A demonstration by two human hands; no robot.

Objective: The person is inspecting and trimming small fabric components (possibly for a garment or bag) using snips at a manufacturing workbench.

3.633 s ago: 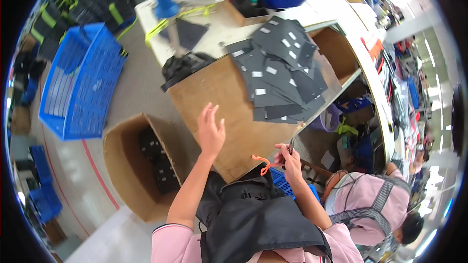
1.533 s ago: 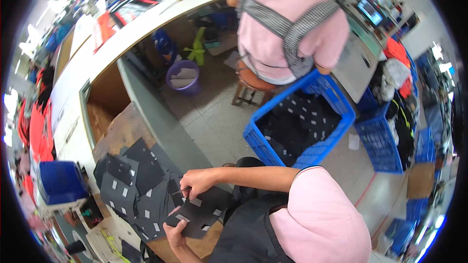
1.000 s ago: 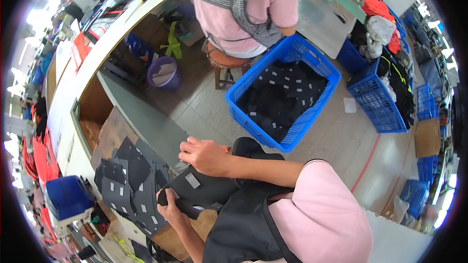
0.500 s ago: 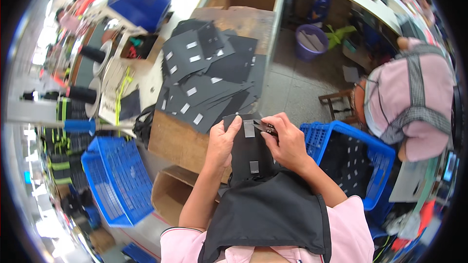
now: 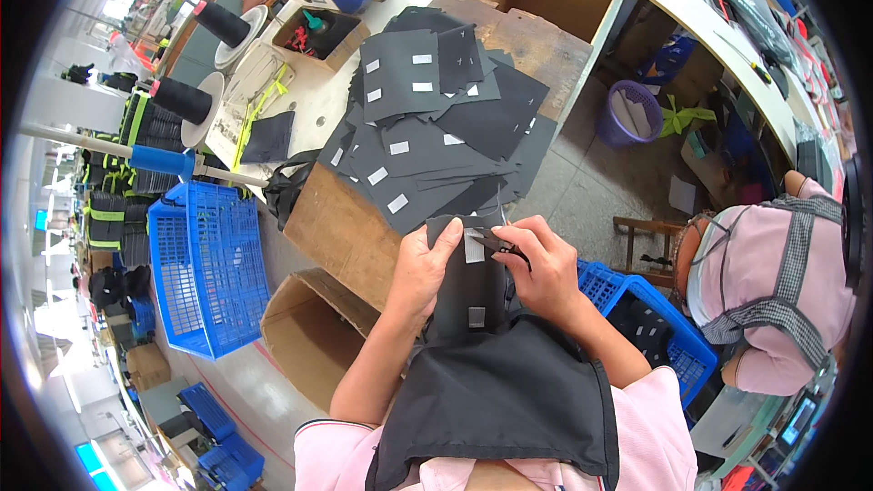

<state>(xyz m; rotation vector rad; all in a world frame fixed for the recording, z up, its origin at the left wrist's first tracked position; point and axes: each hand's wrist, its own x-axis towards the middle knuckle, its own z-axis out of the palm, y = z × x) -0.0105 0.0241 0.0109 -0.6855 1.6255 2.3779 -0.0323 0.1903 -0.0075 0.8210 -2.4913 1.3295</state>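
My left hand (image 5: pixel 423 265) grips the left edge of a black fabric piece (image 5: pixel 471 286) with small white labels, held upright over my lap. My right hand (image 5: pixel 544 265) pinches a small dark snipping tool (image 5: pixel 498 244) at the white label near the top of that piece. Just beyond my hands, a spread-out heap of similar black labelled fabric pieces (image 5: pixel 427 136) lies on a wooden board table (image 5: pixel 341 232).
An open cardboard box (image 5: pixel 314 332) and a blue plastic crate (image 5: pixel 207 264) stand on the floor to my left. A blue crate (image 5: pixel 650 327) with black pieces sits at my right, beside a seated person in a pink shirt (image 5: pixel 773 282). Black thread cones (image 5: pixel 186 100) stand far left.
My head has swung from the crate behind me back to the table. Both hands brought one black piece up in front of me, and my right hand now works at its label.
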